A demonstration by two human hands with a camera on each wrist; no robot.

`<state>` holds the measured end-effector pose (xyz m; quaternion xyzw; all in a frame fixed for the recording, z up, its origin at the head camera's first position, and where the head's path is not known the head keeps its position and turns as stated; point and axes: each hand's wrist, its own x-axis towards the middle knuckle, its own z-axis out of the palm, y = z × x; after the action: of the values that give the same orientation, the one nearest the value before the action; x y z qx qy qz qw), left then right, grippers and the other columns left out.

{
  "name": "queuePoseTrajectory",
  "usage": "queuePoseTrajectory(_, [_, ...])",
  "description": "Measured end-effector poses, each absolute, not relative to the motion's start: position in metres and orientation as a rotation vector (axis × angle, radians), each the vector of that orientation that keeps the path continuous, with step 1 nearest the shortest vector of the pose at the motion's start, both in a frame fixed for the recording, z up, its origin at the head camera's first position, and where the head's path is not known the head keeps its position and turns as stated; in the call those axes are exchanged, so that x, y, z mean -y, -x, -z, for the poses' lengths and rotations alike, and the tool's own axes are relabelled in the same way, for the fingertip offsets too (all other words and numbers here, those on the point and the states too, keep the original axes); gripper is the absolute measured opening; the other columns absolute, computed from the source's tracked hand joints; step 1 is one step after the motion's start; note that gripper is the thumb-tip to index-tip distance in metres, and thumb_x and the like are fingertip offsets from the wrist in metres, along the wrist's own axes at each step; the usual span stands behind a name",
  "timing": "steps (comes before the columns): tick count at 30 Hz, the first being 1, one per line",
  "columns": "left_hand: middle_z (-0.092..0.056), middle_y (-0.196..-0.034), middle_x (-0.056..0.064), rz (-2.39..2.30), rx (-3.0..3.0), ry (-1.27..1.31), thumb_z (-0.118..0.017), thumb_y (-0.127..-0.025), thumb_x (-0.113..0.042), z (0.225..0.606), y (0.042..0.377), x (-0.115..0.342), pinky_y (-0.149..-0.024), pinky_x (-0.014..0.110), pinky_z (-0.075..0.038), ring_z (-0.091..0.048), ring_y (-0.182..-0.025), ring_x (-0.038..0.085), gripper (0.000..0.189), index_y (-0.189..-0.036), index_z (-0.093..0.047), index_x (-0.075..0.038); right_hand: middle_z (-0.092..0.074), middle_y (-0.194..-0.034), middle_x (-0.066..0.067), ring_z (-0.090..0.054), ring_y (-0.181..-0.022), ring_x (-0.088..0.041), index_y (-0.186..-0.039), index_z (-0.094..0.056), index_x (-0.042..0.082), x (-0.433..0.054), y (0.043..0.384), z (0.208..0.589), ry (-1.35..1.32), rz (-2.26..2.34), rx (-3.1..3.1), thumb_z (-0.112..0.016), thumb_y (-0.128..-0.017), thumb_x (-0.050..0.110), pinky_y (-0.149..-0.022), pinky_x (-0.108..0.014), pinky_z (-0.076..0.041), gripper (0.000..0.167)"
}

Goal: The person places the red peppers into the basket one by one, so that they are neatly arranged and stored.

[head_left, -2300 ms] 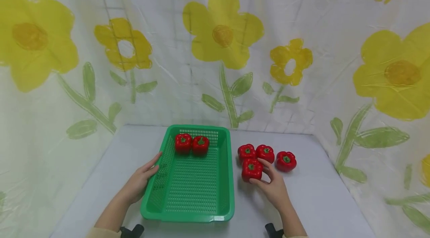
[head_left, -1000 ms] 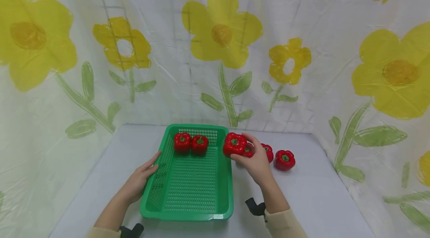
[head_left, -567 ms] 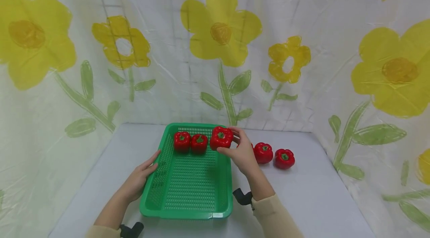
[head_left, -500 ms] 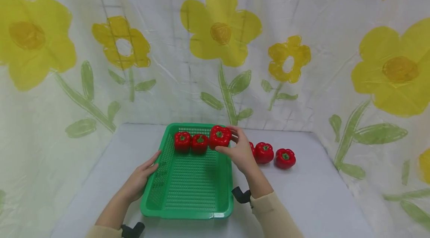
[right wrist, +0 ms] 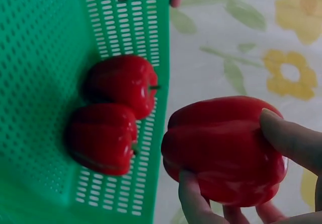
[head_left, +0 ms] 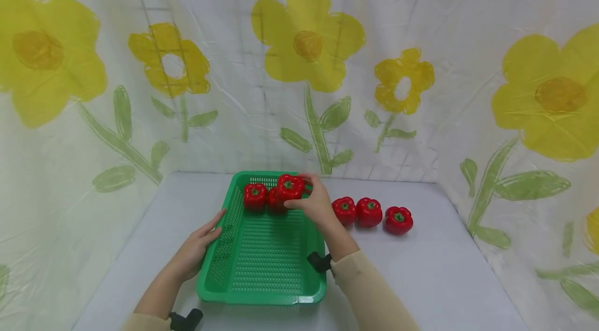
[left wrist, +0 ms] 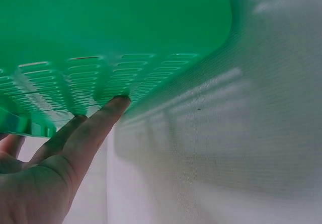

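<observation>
My right hand (head_left: 318,207) holds a red bell pepper (head_left: 289,186) with a green stem, thumb on one side and fingers on the other. The pepper is raised over the far right part of a green perforated plastic basket (head_left: 262,298). Two more red bell peppers sit in the basket at its far end, a left one (head_left: 255,197) and a right one (right wrist: 100,139), which the held pepper partly covers in the head view. My left hand (head_left: 192,254) is at the basket's left side, its extended fingers (left wrist: 98,128) touching the outer slotted wall.
To the right of the basket, three red bell peppers stand in a row on the white tabletop (head_left: 421,274): a near one (head_left: 344,210), a middle one (head_left: 369,212) and a far-right one (head_left: 398,220). A flower-printed curtain (head_left: 224,128) hangs behind the table.
My right hand has lifted the bell pepper from the group on the table and carried it left over the basket. The left hand has stayed at the basket's side.
</observation>
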<state>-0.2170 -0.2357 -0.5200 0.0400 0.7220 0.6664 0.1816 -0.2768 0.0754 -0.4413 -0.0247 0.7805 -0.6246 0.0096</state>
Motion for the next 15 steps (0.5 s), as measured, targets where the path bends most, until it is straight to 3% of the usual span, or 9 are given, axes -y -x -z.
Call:
queuePoseTrajectory(10, [-0.001,-0.171,0.007,-1.881,-2.045,-0.092,-0.037,-0.111,-0.038,0.519,0.217,0.237,-0.116,0.051,-0.039,-0.008,-0.155,0.039,0.055,-0.162,-0.019,-0.035,-0.053,-0.140,-0.014,-0.059,-0.122,-0.032,-0.137,-0.053,0.015,-0.042,0.285,0.450,0.050,1.917,-2.403,-0.088,-0.075,0.005,-0.094,-0.044,-0.058,0.073])
queuePoseTrajectory(15, [-0.001,-0.171,0.007,-1.889,-2.035,-0.097,-0.038,-0.110,-0.038,0.521,0.217,0.237,-0.114,0.048,-0.043,-0.011,-0.155,0.039,0.055,-0.162,-0.018,-0.035,-0.056,-0.136,-0.012,-0.057,-0.123,-0.031,-0.136,-0.054,0.017,-0.026,0.288,0.458,0.036,1.855,-2.448,-0.089,-0.072,0.004,-0.098,-0.046,-0.057,0.074])
